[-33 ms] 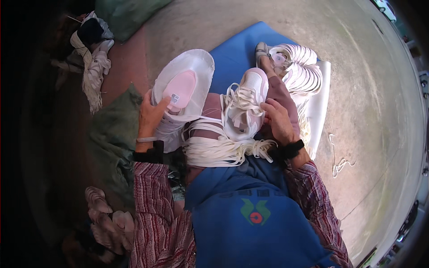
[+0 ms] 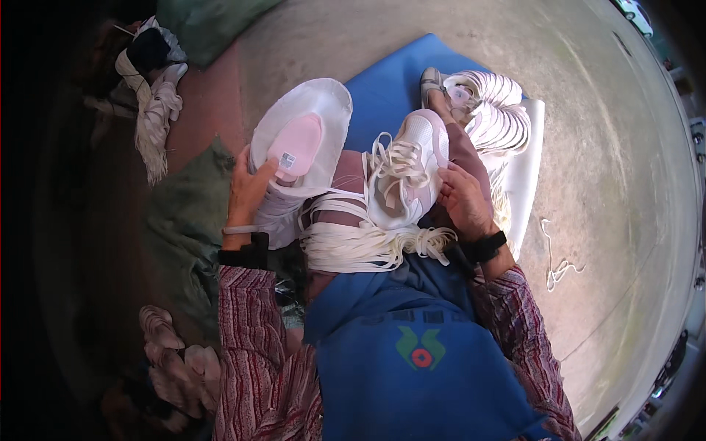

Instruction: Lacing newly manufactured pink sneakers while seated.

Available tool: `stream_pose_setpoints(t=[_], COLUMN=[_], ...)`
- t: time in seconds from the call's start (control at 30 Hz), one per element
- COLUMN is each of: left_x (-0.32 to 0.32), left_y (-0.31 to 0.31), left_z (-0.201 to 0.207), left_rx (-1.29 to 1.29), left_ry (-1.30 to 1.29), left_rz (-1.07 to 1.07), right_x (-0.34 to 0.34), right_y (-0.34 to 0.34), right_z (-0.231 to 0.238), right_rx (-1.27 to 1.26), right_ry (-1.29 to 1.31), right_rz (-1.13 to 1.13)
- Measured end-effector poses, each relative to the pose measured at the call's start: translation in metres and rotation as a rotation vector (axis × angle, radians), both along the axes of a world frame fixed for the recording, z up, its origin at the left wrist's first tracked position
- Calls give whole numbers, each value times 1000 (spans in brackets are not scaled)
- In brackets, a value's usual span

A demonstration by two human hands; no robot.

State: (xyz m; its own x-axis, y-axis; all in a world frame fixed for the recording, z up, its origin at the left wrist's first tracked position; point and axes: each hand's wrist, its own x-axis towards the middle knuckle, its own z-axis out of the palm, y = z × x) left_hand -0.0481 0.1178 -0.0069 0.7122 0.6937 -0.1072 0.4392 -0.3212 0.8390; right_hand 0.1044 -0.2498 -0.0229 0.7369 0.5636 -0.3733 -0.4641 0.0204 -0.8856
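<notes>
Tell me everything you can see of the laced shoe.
The white-and-pink shoe has a mesh-like toe panel and flat cream laces crossing its front. The toe points forward and the opening faces back. It lies over the legs, just beyond a cream lace bundle; the right hand touches its right edge.

Pale floor (image 2: 610, 184) beneath a blue mat (image 2: 390, 81) and loose cream lace (image 2: 552, 279).

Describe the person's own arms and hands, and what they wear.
Both sleeves are long, with wavy maroon and whitish stripes. The left hand is ungloved, its wrist wearing a pale band and a broad black strap. The right hand, also ungloved, has a black wristband.
</notes>
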Motion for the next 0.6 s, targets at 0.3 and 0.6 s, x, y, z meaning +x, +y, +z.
stream_pose_setpoints(t=[0.3, 0.6], left_x=[3, -11], left_y=[-17, -28], left_z=[7, 12], left_rx=[238, 237], left_ry=[94, 33], left_rz=[75, 63], right_x=[-11, 38], right_y=[-2, 70], right_z=[36, 87], right_rx=[106, 72], right_ry=[123, -32], right_rz=[164, 108])
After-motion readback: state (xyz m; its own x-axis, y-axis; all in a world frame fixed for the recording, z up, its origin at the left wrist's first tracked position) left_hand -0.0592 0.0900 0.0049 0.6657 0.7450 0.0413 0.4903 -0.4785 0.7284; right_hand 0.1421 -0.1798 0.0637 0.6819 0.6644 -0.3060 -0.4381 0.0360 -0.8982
